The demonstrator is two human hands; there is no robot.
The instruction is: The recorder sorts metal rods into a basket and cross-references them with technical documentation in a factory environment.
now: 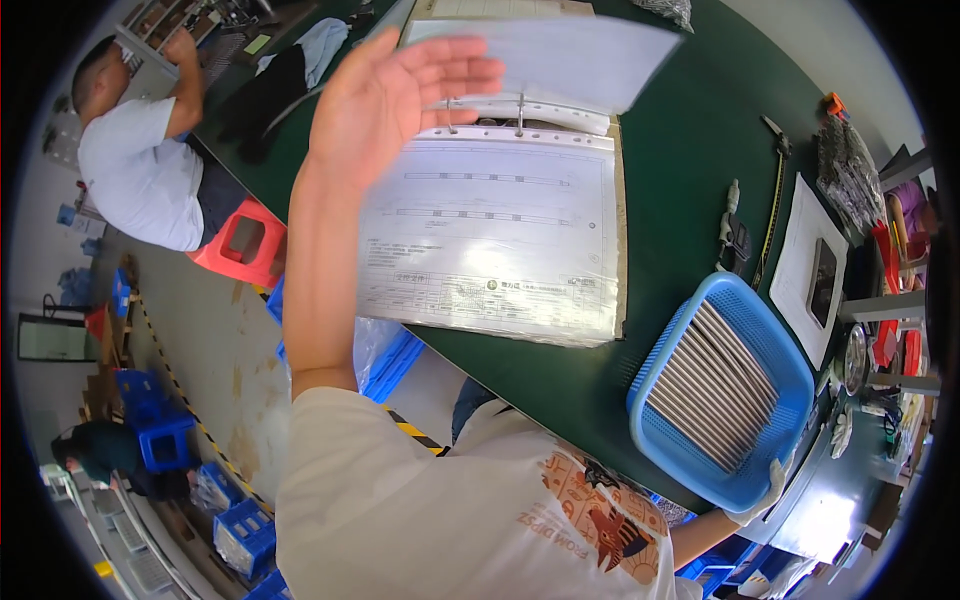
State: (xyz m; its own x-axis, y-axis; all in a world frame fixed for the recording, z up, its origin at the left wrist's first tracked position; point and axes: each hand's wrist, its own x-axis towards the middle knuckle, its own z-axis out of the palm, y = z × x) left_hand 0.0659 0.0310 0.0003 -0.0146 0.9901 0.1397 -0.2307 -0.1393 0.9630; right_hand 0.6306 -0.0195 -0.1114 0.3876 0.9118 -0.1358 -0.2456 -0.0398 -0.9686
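Note:
My bare left hand (pixel 405 95) is raised over the far left part of a ring binder (pixel 622 250), fingers stretched out, with nothing visible in it. Just beyond the fingers, a plastic-sleeved page (pixel 570 60) stands lifted and blurred over the rings. Below it lies a sleeved drawing sheet (pixel 490 240) with long bar shapes and a table of print. My right hand (pixel 770 495), in a pale glove, grips the near right corner of a blue plastic basket (pixel 660 425); some of its fingers are hidden. Several thin metal rods (pixel 712 385) lie side by side in the basket.
On the green table (pixel 690 150), a digital micrometer (pixel 735 235) and a tape-like yellow-black measure (pixel 775 200) lie beyond the basket. A white sheet (pixel 800 270) with a dark phone-like device (pixel 824 280) is at right. Left, a person (pixel 140 150) sits on a red stool (pixel 245 245).

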